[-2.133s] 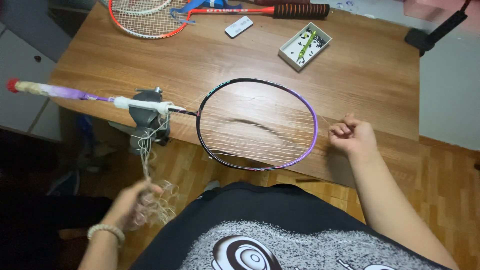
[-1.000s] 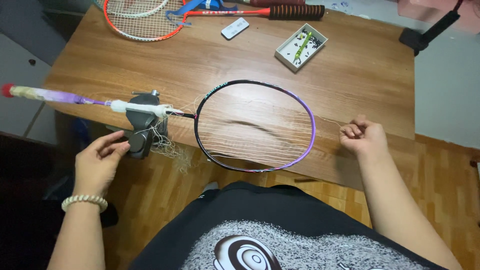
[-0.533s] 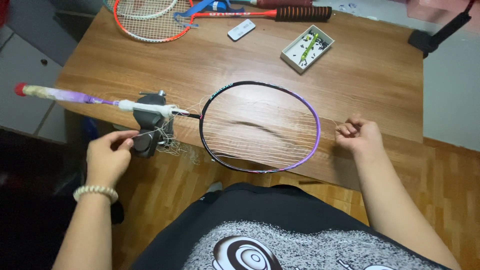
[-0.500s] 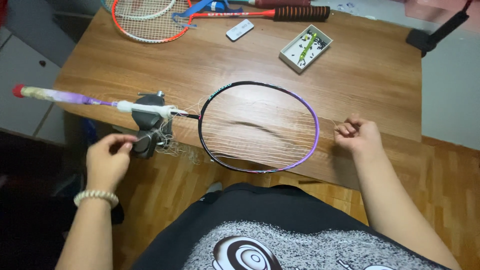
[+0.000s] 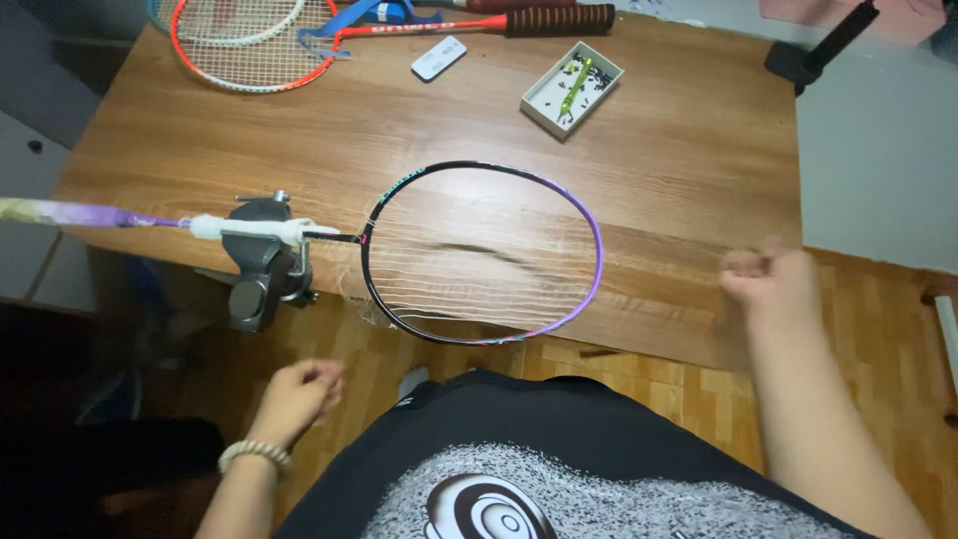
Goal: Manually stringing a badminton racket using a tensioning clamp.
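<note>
A badminton racket with a black and purple rim [image 5: 596, 240] lies over the near edge of a wooden table [image 5: 689, 170]. Its shaft is held in a grey metal clamp [image 5: 257, 274], and its purple handle [image 5: 80, 213] sticks out to the left. The head is partly strung with white string, and loose ends hang at its lower left [image 5: 349, 294]. My right hand [image 5: 768, 281] is a closed fist to the right of the head, blurred, at the table edge, pinching a thin string. My left hand [image 5: 299, 394] is below the table edge under the clamp, fingers curled, with no string visible in it.
An orange and white racket [image 5: 249, 40] lies at the far left of the table, beside a small white flat device [image 5: 439, 58]. An open white box [image 5: 571, 88] holds small dark bits and a green tool. A black stand [image 5: 818, 50] is at the far right.
My left hand has dropped from the clamp to below the table edge. My right fist has moved further right, away from the racket head.
</note>
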